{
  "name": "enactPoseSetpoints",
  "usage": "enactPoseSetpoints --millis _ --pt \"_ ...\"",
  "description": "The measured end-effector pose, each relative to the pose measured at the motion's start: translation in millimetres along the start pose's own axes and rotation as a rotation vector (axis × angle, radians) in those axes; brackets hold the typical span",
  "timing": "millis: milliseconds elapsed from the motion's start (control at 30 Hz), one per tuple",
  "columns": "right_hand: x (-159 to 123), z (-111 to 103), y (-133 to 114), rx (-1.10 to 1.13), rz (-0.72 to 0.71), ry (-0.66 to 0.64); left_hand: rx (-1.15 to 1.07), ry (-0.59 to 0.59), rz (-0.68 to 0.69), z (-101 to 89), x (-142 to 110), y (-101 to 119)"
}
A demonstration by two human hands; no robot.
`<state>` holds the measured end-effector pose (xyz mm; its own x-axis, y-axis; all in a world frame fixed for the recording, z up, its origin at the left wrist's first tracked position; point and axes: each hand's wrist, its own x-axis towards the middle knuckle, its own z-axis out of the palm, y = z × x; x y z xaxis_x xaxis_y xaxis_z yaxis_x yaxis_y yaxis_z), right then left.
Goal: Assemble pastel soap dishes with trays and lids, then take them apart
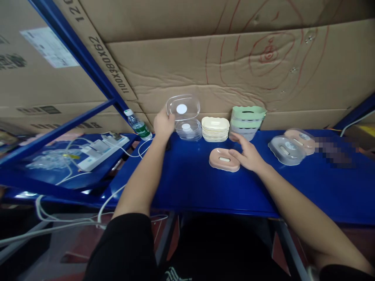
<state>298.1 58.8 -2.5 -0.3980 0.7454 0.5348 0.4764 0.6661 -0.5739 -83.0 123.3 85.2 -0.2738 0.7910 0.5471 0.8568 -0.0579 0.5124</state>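
Observation:
A clear plastic lid (190, 104) with a white round sticker is pinched at its left edge by my left hand (164, 124). It is raised just above a stack of similar clear lids (193, 134). My right hand (246, 153) has its fingers apart, the thumb at the right end of a pink soap dish (220, 160) with a pale oval in its middle. Whether the thumb presses on the dish I cannot tell. Beyond that dish stand a stack of cream trays (215, 130) and a taller stack of green and grey trays (248, 115).
Two lidded soap dishes, one grey (286, 151) and one pink (304, 141), lie to the right on the blue table (187, 187). A water bottle (140, 127), a power strip (101, 152) and white cables are at the left. Cardboard (164, 62) walls the back.

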Motion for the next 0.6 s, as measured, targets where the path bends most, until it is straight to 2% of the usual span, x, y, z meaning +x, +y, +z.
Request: enactPoseSetpoints --millis 67,167,300,467,533,600 --pt "0 1 -2 -0.061 0.002 -0.065 0.086 -0.112 -0.108 -4.4 16 -16" --pt "1 3 -6 -0.130 -0.008 -0.154 0.100 -0.249 -0.166 2.2 26 -28" --pt "1 3 -9 -0.216 -0.025 -0.293 0.043 -0.287 -0.170 19.2 29 -33" --pt "-2 4 -5 -0.283 -0.029 -0.402 0.002 -0.210 -0.216 26.2 26 -36" --pt "-3 5 -4 -0.279 -0.014 -0.412 0.002 -0.097 -0.233 26.2 17 -34" --pt "-4 6 -3 -0.272 -0.005 -0.422 -0.046 0.074 -0.200 27.9 0 -27"
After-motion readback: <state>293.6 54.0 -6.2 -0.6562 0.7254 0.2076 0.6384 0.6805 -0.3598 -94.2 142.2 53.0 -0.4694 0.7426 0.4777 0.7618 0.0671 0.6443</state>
